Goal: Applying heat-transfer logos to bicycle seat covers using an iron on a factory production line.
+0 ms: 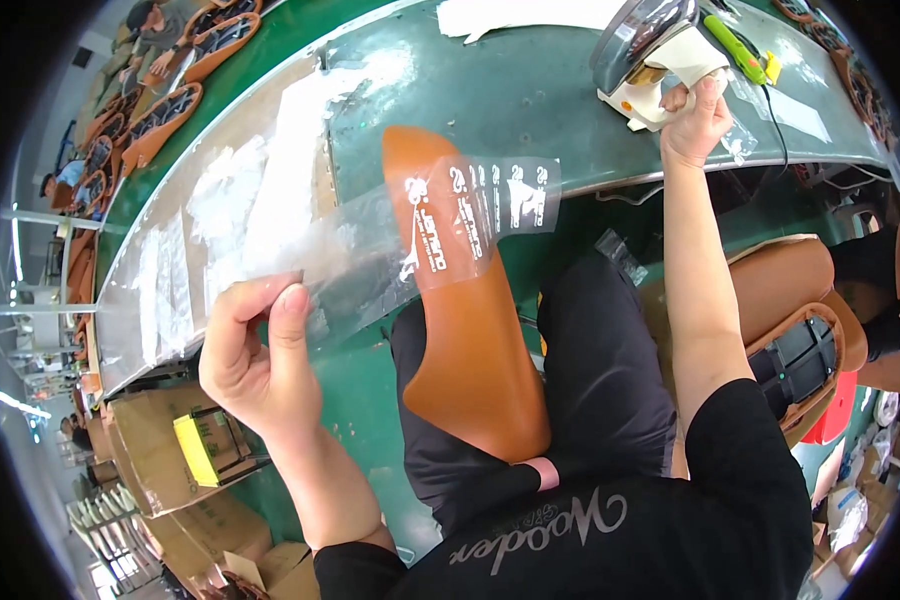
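Tan-brown, smooth, leather-like shell point(470, 330), long and waisted, lies at the centre of the frame, its lower end on the lap of black trousers point(605, 350) and its upper end over the dull-green, curved-edged bench point(560, 100). 1 strip of clear, white-printed plastic film point(435, 240) crosses the upper half of the shell aslant; whether its underside touches the surface cannot be told. The left hand point(270, 350), left of centre, pinches the film's near end between thumb and forefinger, the other fingers curled inward. The film's far end, right of the shell, hangs unheld and rumpled. The right hand point(698, 118), at upper right, is curled round the handle of a cream-coloured plastic tape dispenser point(660, 85) carrying a wide clear roll, well apart from the film; beside it lies a slim, bright-green tool point(735, 48) with a yellow tip. For sound work, the film would best be held by its edge only and drawn taut before it meets the shell, then pressed from the middle outward so that the folds at its far end do not set as creases. With only 1 end gripped, twisting or self-sticking seems the chief risk; setting the dispenser down would free a 2nd hand.
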The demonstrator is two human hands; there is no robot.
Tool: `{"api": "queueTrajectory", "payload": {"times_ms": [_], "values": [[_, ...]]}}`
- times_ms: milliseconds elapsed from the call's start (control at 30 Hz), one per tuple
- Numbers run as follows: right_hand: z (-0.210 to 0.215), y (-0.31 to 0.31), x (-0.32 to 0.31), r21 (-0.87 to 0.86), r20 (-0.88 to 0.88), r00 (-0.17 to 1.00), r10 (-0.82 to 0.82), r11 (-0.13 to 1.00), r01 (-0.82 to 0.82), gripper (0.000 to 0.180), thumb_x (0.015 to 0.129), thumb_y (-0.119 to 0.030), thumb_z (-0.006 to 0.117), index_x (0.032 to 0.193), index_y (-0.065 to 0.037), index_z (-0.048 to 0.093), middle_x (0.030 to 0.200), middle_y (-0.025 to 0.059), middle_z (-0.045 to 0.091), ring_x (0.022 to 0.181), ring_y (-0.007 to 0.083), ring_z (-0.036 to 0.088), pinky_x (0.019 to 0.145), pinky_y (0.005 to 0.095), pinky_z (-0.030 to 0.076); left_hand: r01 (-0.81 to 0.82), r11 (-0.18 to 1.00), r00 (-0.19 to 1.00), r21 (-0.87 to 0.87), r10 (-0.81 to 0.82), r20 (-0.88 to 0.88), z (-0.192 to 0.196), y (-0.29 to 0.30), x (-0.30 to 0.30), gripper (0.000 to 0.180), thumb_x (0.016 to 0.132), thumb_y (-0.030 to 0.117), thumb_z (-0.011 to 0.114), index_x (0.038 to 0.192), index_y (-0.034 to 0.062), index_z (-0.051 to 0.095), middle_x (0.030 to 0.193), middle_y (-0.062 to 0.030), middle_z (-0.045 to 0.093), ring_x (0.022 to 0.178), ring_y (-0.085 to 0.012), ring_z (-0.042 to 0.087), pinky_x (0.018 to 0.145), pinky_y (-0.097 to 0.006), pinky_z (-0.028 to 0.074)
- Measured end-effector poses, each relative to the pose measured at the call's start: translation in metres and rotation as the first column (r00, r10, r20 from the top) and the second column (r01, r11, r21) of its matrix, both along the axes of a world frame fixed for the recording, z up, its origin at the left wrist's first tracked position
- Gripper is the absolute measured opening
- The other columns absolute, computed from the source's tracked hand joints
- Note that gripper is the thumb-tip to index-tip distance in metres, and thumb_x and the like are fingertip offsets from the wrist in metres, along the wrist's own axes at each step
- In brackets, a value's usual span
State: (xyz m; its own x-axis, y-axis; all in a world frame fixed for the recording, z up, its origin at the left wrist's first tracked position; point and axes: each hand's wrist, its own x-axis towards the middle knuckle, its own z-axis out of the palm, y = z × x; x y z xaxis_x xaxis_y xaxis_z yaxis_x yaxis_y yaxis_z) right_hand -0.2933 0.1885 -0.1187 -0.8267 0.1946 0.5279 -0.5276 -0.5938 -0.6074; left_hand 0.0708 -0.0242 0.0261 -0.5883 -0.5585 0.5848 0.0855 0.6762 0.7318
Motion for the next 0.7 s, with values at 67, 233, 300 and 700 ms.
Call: {"api": "queueTrajectory", "payload": {"times_ms": [67,233,300,700], "values": [[-0.004,0.0,0.003,-0.018,-0.014,1.0,-0.005,1.0,0.004,0.035,0.087,-0.031,0.062,0.08,0.004,0.059,0.063,0.0058,0.053,0.052,0.0127,0.047,0.05,0.0262,0.039,0.0,1.0,1.0,-0.009,0.0,-0.008,0.003,0.002,0.0,0.007,0.08,-0.004,0.066,0.085,-0.0026,0.061,0.079,-0.0063,0.063,0.069,-0.0082,0.053,0.064,-0.018,0.042],[-0.01,0.01,0.013,0.153,-0.046,0.999,-0.002,0.988,0.009,0.034,0.091,-0.034,0.055,0.093,0.0,0.058,0.077,0.0052,0.059,0.072,0.0138,0.054,0.072,0.0259,0.042,0.038,0.998,0.998,-0.044,-0.04,-0.058,0.006,0.007,-0.002,0.009,0.078,-0.005,0.067,0.084,-0.0026,0.061,0.077,-0.0073,0.063,0.068,-0.0099,0.051,0.063,-0.019,0.041],[-0.012,0.014,0.012,0.18,-0.028,1.0,0.007,0.984,-0.001,0.034,0.092,-0.034,0.055,0.095,0.0,0.057,0.08,0.0053,0.059,0.076,0.014,0.054,0.075,0.0263,0.041,0.043,0.999,0.996,-0.009,-0.044,-0.081,0.005,0.007,-0.002,0.009,0.078,-0.005,0.066,0.084,-0.0025,0.061,0.077,-0.0074,0.062,0.068,-0.0101,0.051,0.064,-0.019,0.041],[-0.021,0.04,0.068,0.305,0.028,0.978,-0.208,0.933,0.19,0.028,0.09,-0.012,0.055,0.115,-0.001,0.051,0.114,0.0091,0.054,0.106,0.0172,0.049,0.094,0.0309,0.036,0.062,0.998,0.994,0.0,-0.062,-0.092,0.003,0.001,0.001,0.005,0.081,-0.003,0.065,0.083,-0.0025,0.062,0.076,-0.0052,0.061,0.066,-0.008,0.048,0.061,-0.018,0.038]]}}
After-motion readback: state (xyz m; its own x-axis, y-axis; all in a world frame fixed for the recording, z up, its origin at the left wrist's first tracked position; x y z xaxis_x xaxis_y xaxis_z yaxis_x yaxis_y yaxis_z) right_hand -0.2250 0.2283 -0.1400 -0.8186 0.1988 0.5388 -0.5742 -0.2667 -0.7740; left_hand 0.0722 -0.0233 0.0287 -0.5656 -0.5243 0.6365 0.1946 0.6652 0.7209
